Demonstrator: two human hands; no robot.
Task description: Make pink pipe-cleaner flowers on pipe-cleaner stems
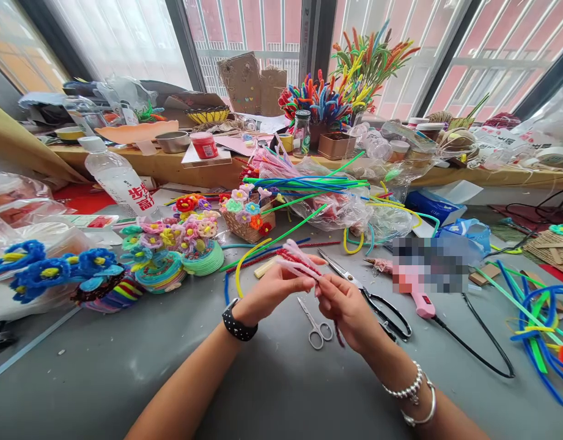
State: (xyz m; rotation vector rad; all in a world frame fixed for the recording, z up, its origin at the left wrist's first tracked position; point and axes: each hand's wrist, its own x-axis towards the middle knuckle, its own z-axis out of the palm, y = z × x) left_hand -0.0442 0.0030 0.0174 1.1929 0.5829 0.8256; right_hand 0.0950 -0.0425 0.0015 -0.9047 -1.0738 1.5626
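Pink and red pipe cleaners are bunched between my two hands above the grey table. My left hand is closed round the bunch, with the looped or folded ends sticking out past its fingers. With thumb and fingers pinched, my right hand grips the same bunch, and a dark red end hangs below it. Small silver scissors lie on the table just under my hands. Larger black-handled scissors rest beyond my right hand, beside a pink glue gun with a black cord.
Pipe-cleaner flower pots stand at the left, near a plastic bottle. A small flower basket and a plastic bag of pipe cleaners are ahead. Tangled blue and green pipe cleaners lie at the right. A cluttered ledge runs behind.
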